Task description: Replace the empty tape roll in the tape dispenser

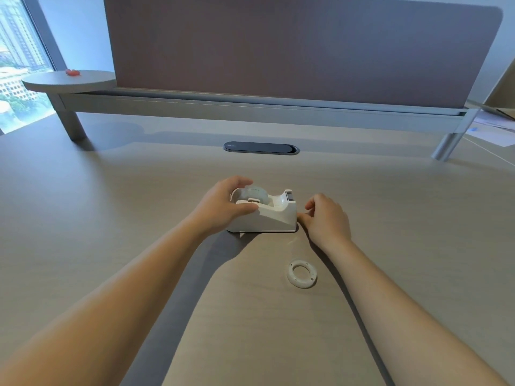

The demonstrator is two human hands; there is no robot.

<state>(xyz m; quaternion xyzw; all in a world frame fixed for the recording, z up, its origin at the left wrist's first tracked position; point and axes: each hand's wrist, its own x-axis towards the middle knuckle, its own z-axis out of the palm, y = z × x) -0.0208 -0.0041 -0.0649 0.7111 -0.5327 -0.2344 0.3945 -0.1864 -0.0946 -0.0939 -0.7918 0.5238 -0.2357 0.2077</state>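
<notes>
Tape dispenser (264, 213) – left hand (223, 204) gripping it | right hand (326, 218) curled, empty | empty core (302, 274) on desk (111, 218)

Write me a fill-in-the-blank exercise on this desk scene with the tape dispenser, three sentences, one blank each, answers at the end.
1. The left hand grips the end of the white tape dispenser that holds the ____.
2. The empty white core lies flat on the desk, nearest the ____ forearm.
3. The right hand rests beside the dispenser's ____ end.

Missing words: tape roll; right; cutter
</notes>
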